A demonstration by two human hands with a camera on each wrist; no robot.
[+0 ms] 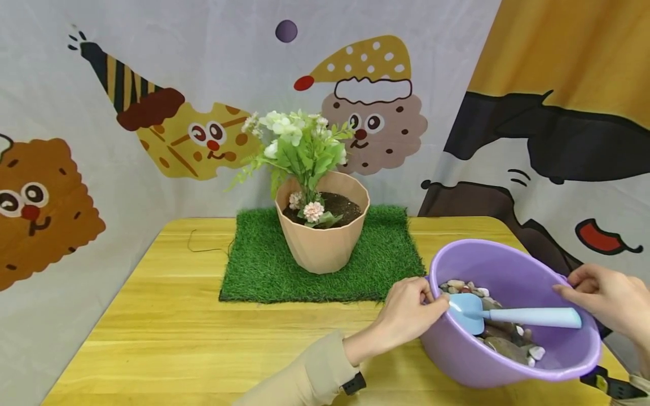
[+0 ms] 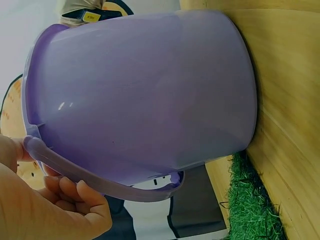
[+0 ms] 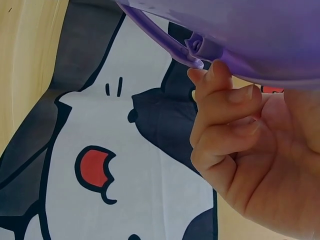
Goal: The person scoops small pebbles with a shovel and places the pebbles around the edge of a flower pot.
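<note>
A purple bucket (image 1: 472, 361) stands tilted at the table's right front, its mouth turned toward me. Inside lie pebbles and larger stones (image 1: 505, 349), with a blue shovel (image 1: 533, 317) with a pale handle resting across them. My left hand (image 1: 411, 310) grips the bucket's left rim, thumb over the edge; in the left wrist view its fingers curl near the bucket's purple handle (image 2: 100, 182). On the opposite side my right hand (image 1: 609, 296) pinches the rim; in the right wrist view its fingertips meet the rim beside the handle joint (image 3: 197, 47).
A peach flowerpot (image 1: 322, 248) with soil and white and pink flowers (image 1: 299, 141) stands on a green turf mat (image 1: 249, 270) at the back of the wooden table (image 1: 203, 349). A thin dark wire (image 1: 203, 249) lies left of the mat. Behind hangs a cartoon-printed cloth (image 1: 228, 45).
</note>
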